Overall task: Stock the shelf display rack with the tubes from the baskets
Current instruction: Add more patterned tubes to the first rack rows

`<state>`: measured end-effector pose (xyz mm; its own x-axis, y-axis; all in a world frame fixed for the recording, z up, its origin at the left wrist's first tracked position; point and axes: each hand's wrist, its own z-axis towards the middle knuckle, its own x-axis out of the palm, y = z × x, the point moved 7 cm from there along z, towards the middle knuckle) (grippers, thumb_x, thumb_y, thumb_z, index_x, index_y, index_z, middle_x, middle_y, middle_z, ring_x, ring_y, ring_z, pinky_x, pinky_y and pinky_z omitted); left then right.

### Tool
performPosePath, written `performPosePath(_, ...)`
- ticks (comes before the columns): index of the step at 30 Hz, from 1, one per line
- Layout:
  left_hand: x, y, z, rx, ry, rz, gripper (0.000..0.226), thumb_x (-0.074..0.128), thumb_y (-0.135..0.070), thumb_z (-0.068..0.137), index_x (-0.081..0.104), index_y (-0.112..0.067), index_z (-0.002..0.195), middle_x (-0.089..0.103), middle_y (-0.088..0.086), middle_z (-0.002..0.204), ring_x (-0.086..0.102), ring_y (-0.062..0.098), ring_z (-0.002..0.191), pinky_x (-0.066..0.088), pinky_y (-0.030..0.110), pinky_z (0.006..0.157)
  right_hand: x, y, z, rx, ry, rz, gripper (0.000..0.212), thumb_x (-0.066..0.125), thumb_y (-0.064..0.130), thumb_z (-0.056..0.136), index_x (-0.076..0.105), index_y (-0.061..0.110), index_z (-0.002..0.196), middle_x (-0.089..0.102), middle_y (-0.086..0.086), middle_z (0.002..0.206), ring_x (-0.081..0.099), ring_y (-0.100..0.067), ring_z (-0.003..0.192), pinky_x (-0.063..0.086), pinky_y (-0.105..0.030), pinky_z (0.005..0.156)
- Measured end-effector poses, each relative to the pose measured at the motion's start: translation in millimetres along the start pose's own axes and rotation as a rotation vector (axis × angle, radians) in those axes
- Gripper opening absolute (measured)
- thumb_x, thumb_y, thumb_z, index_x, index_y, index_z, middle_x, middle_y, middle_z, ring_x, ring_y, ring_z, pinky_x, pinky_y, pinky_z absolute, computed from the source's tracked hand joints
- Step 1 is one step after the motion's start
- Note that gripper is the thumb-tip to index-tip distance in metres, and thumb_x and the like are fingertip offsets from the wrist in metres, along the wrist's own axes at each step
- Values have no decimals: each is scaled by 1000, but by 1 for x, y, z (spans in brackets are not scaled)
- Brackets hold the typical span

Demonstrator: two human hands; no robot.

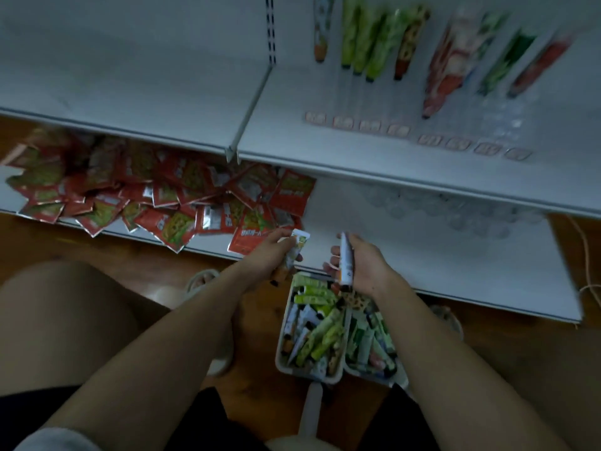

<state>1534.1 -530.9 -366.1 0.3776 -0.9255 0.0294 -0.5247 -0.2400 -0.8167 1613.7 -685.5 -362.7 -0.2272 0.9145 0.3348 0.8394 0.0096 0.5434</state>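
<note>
Hands: both were raised just above the baskets, over the front edge of the lower shelf (422, 255).
Left hand (273, 255): fingers were curled round a green-and-white tube (296, 250), its long axis tilted, flat end up and to the right.
Right hand (364, 265): a white tube (345, 258) was gripped nearly upright, cap end down.
Baskets: the left basket (279, 349) and right basket (401, 377) were set side by side on the floor, both heaped with tubes.
Rack: the display rack (422, 135), with tubes already hung in rows, was seen above and to the right of the hands.
Nearer hand: the right was judged closer to the rack; both tubes would need lifting up and away.
Beside: red packets (156, 196) were piled on the lower shelf to the left.
</note>
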Motion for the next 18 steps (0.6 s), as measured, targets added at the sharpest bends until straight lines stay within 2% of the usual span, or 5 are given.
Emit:
performPosePath(3, 6, -53, -20, 76, 40, -27, 21, 46, -21, 103, 49, -13, 122, 59, 12, 88, 55, 22, 60, 48, 31, 54, 28, 30, -27, -85, 40, -12, 20, 55, 35, 98, 45, 18, 99, 22, 3, 63, 22, -11, 44, 25, -21, 38)
performPosePath(6, 12, -104, -41, 171, 107, -32, 27, 44, -10, 101, 52, -11, 127, 57, 10, 85, 56, 21, 61, 47, 30, 53, 50, 64, -59, -208, 88, 52, 24, 48, 23, 100, 45, 13, 78, 36, -1, 64, 32, -10, 37, 31, -19, 37)
performPosePath(11, 10, -177, -75, 298, 96, -55, 32, 45, -2, 95, 56, -14, 121, 60, 15, 89, 58, 27, 70, 46, 31, 59, 80, 114, -115, -321, 229, -205, 58, 29, 59, 100, 64, 13, 114, 62, -10, 76, 64, -26, 61, 54, -35, 58)
performPosePath(15, 1, -220, -95, 433, 44, 8, 27, 51, -8, 97, 55, -9, 124, 64, 9, 98, 66, 23, 74, 50, 34, 64, 85, 139, -143, -353, 229, -357, 62, 29, 68, 92, 57, 18, 114, 64, -14, 79, 69, -33, 72, 54, -37, 59)
performPosePath(18, -5, -245, -102, 510, 49, 74, 26, 55, -19, 99, 53, -14, 125, 66, 3, 112, 70, 23, 91, 54, 37, 66, 87, 157, -158, -358, 189, -377, 54, 33, 64, 94, 50, 16, 113, 57, -11, 73, 65, -30, 62, 56, -43, 61)
